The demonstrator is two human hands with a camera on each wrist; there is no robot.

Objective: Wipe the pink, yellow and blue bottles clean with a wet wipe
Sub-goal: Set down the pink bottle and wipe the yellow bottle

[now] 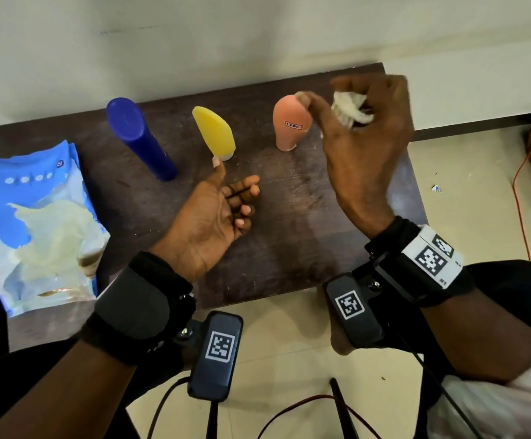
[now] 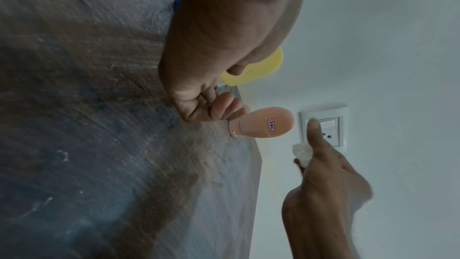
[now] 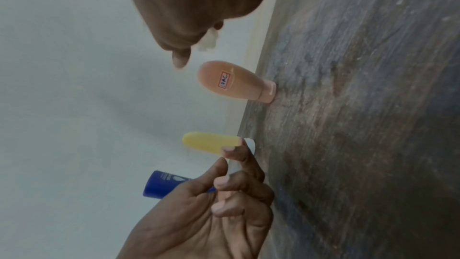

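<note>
Three bottles stand upright along the far side of the dark table (image 1: 289,242): blue bottle (image 1: 140,137) on the left, yellow bottle (image 1: 215,131) in the middle, pink bottle (image 1: 291,125) with a small label on the right. My right hand (image 1: 330,99) hovers beside the pink bottle's top and grips a crumpled white wet wipe (image 1: 349,110), thumb stretched toward the bottle. My left hand (image 1: 232,188) lies palm up in front of the yellow bottle, fingers loosely curled, holding nothing. The right wrist view shows the pink bottle (image 3: 234,82), the yellow bottle (image 3: 211,142) and the wet wipe (image 3: 209,40).
A blue and white pack of wet wipes (image 1: 42,223) lies at the table's left end. A white wall with a socket (image 2: 326,125) rises right behind the table. An orange cable (image 1: 520,185) runs over the tiled floor to the right.
</note>
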